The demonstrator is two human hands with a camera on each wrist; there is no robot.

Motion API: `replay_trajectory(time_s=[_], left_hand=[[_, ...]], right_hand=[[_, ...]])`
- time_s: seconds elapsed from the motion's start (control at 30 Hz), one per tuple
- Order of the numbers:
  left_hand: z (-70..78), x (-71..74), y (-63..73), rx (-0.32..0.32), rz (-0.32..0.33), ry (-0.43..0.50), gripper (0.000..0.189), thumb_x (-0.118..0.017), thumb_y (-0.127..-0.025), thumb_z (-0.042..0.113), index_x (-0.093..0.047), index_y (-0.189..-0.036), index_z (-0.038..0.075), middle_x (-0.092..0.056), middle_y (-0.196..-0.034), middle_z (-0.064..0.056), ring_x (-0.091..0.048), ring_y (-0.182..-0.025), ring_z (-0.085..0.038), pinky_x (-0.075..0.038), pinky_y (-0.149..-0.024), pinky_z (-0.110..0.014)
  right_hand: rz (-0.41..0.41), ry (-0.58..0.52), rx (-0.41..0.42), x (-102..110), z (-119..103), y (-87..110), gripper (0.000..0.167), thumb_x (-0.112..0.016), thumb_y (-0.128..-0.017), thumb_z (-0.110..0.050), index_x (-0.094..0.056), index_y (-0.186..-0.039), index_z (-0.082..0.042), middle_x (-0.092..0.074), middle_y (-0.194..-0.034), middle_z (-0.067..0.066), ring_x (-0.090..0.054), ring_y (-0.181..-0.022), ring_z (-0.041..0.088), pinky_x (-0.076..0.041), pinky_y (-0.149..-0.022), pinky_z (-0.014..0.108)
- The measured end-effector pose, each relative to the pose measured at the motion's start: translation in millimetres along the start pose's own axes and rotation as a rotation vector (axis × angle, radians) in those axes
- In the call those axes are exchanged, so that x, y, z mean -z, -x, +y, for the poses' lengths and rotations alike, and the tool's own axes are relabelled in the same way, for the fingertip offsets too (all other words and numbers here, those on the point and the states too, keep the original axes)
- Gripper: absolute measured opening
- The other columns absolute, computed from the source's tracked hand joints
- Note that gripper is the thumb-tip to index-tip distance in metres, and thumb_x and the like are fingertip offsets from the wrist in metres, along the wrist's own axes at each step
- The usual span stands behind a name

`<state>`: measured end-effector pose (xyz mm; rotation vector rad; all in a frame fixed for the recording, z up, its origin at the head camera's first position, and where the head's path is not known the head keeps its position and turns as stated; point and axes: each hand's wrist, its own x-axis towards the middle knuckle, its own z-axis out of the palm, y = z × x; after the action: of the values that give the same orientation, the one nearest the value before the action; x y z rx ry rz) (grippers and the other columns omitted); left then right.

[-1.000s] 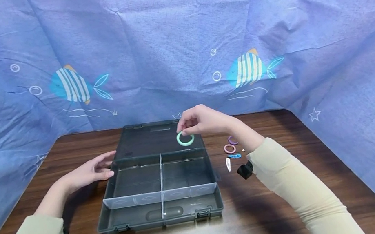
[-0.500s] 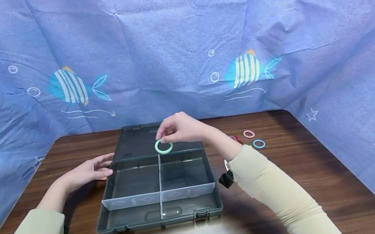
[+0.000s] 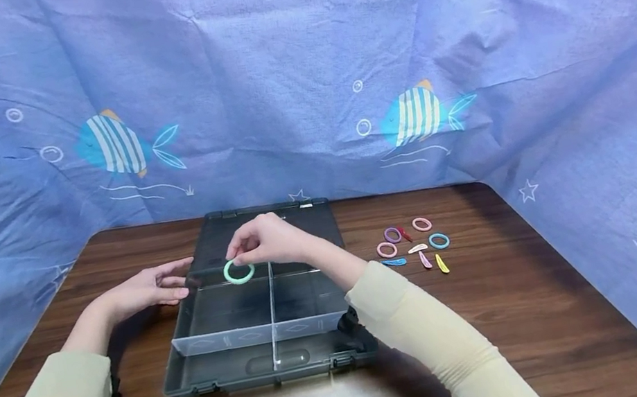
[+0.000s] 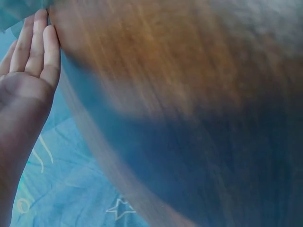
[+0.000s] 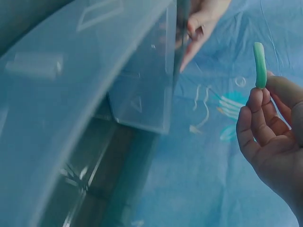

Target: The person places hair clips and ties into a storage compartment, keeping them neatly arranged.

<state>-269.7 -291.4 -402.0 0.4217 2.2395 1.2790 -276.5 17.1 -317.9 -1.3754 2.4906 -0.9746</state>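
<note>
My right hand [image 3: 271, 238] pinches a mint-green hair tie [image 3: 240, 282] between thumb and fingers, over the back left compartment of a grey see-through divided box [image 3: 248, 381]. Side-on, the hair tie [image 5: 260, 66] shows as a short green bar in the right wrist view. The box lid [image 3: 304, 225] lies folded back, and pale dividers [image 3: 225, 341] part the inside. At the box's left side rests my left hand [image 3: 141, 295], fingertips right at the wall. Those fingers [image 4: 35, 59] look straight in the left wrist view.
Right of the box lie pink hair ties [image 3: 421, 224], a purple one [image 3: 392, 235] and a blue one [image 3: 439, 241]. Several snap hair clips lie among them, including a yellow clip [image 3: 442, 263] and a blue clip [image 3: 394, 262]. A fish-print curtain [image 3: 300, 89] hangs behind the wooden table [image 3: 538, 302].
My right hand has carried the green hair tie leftward and slightly down, from above the lid to over the back left compartment. The hair ties and clips at right are uncovered. My left hand stays put.
</note>
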Motion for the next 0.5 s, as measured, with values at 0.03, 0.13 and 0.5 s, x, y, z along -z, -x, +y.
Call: replay_trajectory(time_s=[0.03, 0.13, 0.5], left_hand=[[0.5, 0.3, 0.7, 0.013, 0.008, -0.009, 0.075, -0.061, -0.092, 0.025, -0.016, -0.152, 0.014, -0.03, -0.147, -0.029, -0.041, -0.13, -0.037, -0.047, -0.088, -0.027], [0.7, 1.8, 3.7, 0.026, 0.02, -0.036, 0.076, -0.061, -0.092, 0.027, -0.017, -0.152, 0.015, -0.03, -0.147, -0.03, -0.039, -0.131, -0.039, -0.047, -0.088, -0.027], [2.1, -1.6, -0.4, 0.015, 0.021, -0.044, 0.075, -0.06, -0.093, 0.029, -0.017, -0.152, 0.012, -0.022, -0.151, -0.027, -0.034, -0.133, -0.041, -0.048, -0.087, -0.026]], right_hand=[[-0.004, 0.003, 0.007, -4, 0, -3.5, 0.01, -0.069, -0.087, -0.017, -0.072, -0.096, -0.014, -0.071, -0.085, -0.005, -0.062, -0.074, -0.002, -0.048, -0.07, 0.015], [-0.019, 0.014, 0.025, -14, -2, -14.2, 0.011, -0.07, -0.086, -0.017, -0.073, -0.097, -0.014, -0.071, -0.084, -0.006, -0.062, -0.074, -0.003, -0.047, -0.07, 0.013], [-0.079, -0.022, 0.02, -48, 6, -30.1, 0.01, -0.07, -0.086, -0.016, -0.072, -0.095, -0.013, -0.07, -0.083, -0.006, -0.06, -0.073, -0.004, -0.047, -0.068, 0.011]])
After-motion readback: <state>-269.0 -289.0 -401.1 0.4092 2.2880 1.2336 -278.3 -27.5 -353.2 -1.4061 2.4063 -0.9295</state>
